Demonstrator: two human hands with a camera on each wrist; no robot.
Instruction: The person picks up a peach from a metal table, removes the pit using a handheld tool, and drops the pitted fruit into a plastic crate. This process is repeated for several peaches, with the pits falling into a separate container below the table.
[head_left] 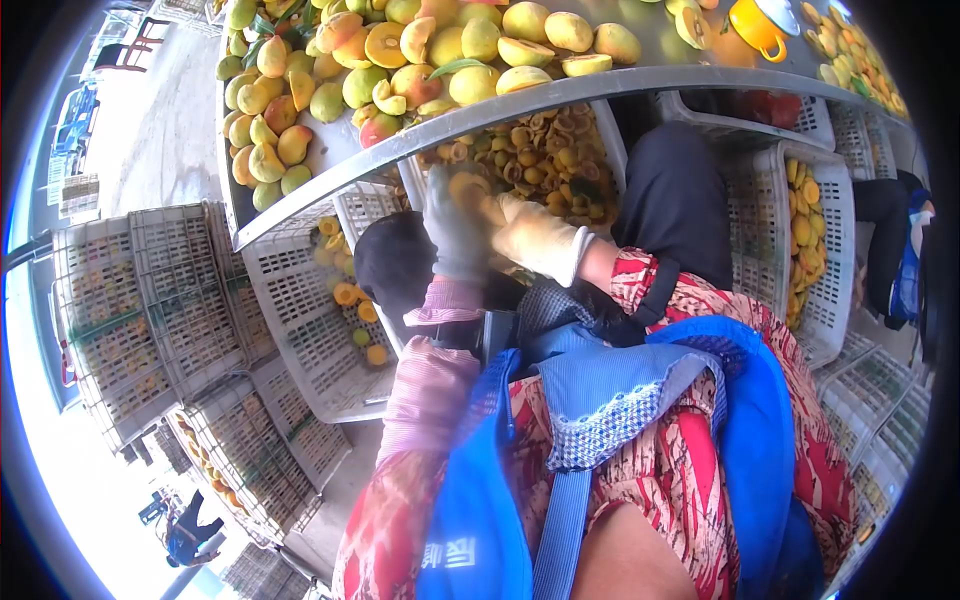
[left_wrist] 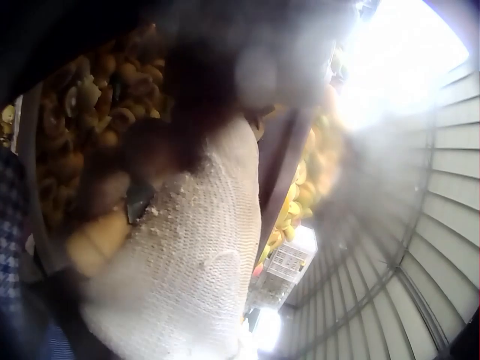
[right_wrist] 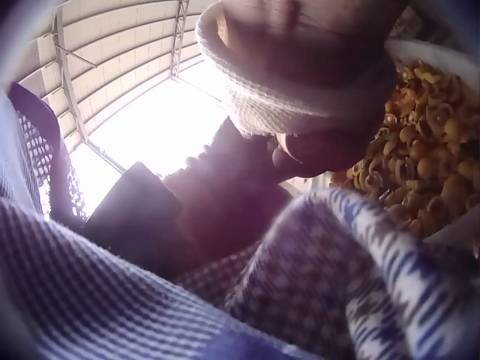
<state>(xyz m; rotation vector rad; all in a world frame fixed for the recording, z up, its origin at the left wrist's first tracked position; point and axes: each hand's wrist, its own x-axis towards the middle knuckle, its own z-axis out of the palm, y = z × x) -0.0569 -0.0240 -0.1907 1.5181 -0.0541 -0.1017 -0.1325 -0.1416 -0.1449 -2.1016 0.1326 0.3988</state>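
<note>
In the head view, my left hand (head_left: 455, 225), in a blurred grey glove, grips a yellow-orange fruit piece (head_left: 468, 188) over a crate of cut fruit pieces (head_left: 550, 150). From the right, my right hand (head_left: 540, 240), in a cream glove, meets it at the fruit; its fingertips are hidden. A pale knitted glove (left_wrist: 199, 247) fills the middle of the left wrist view, with a small dark object (left_wrist: 139, 201) beside it; what that is, I cannot tell. In the right wrist view, only the glove's cuff (right_wrist: 262, 101) shows clearly.
A metal table (head_left: 330, 170) bears whole and halved fruit (head_left: 470, 85) and a yellow enamel mug (head_left: 758, 28). White crates (head_left: 325, 370) flank my knees, with stacked crates (head_left: 110, 310) farther left. Another person (head_left: 885, 250) is at the right edge.
</note>
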